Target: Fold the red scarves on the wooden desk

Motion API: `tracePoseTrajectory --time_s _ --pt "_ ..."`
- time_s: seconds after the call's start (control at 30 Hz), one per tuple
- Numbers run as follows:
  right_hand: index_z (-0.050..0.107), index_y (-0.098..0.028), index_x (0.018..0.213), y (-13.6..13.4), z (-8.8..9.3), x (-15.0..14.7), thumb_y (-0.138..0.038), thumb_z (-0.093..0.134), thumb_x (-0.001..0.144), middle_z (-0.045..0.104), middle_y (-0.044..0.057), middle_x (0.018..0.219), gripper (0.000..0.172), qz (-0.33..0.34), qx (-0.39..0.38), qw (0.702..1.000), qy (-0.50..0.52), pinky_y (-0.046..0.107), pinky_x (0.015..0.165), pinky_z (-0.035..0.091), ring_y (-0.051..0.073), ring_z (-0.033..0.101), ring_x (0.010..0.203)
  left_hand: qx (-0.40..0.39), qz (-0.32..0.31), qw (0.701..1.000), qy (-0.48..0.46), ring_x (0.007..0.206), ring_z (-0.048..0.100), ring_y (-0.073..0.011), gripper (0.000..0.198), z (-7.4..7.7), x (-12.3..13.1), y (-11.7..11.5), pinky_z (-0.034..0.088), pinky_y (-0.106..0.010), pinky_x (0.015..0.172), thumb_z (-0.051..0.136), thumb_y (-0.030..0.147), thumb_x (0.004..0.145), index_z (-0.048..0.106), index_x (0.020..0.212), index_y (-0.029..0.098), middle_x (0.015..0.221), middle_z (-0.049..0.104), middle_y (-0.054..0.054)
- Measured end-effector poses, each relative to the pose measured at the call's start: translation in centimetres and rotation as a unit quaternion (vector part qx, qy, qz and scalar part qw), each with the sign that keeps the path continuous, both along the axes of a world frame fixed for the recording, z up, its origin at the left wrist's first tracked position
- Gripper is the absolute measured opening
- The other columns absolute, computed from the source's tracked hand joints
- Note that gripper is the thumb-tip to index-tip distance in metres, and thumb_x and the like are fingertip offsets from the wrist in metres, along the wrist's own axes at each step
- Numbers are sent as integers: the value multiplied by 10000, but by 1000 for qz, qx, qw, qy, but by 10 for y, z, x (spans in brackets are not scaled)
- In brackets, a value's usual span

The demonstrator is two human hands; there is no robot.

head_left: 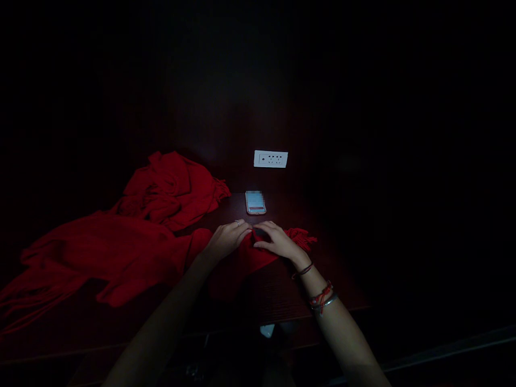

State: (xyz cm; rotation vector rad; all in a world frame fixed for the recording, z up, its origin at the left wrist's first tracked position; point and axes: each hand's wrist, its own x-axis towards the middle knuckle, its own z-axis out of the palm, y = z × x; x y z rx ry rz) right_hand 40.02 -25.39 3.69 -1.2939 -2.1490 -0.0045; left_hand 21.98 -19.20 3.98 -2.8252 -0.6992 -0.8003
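A red fringed scarf (258,259) lies on the dark tabletop beneath both of my hands. My left hand (229,238) has its fingers bent together over the cloth, a ring on one finger. Facing it from the right, my right hand (277,241) curves its thumb and fingers around a raised fold of the same scarf. The fingertips of both hands nearly meet at that fold. Tassels stick out past my right wrist. Further left, more red fringed cloth (116,247) is spread loosely; whether it joins the piece under my hands I cannot tell.
A bunched heap of red fabric (169,188) sits at the back left. Just beyond my hands lies a phone (255,203), its screen lit. A white socket panel (271,159) is on the dark wall behind. The table's front edge (282,321) shows faintly; the surroundings are very dark.
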Motion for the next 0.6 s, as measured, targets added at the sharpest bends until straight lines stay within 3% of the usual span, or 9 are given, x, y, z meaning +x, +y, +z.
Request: tracePoseTrajectory --time_s 0.1,0.27,0.4,0.6 --pt "564 -167 889 1 -3 -5 -306 442 785 582 46 838 211 5 -23 1000 -18 266 741 371 142 500 805 2 0 1000 9 740 509 -96 251 0 1 -1 377 -187 655 278 286 858 511 873 193 799 542 3" --pt "496 -170 1023 1 -5 -7 -230 419 793 574 53 922 250 -40 11 999 17 261 748 372 139 507 835 8 33 999 -1 753 514 -101 246 0 1 -2 378 -187 648 278 281 857 505 867 187 811 547 -4" --pt "554 -176 894 3 -7 -8 -196 383 801 596 42 850 195 -62 14 998 9 258 735 376 141 524 792 11 49 999 2 752 521 -113 243 0 1 -2 379 -198 634 282 299 854 503 872 199 816 556 -1" --pt "549 -155 853 3 2 7 -165 333 800 592 48 822 222 -170 96 970 147 237 713 383 138 527 767 -24 71 997 33 772 538 -138 256 2 -4 3 382 -226 669 293 342 843 504 860 200 836 585 -11"
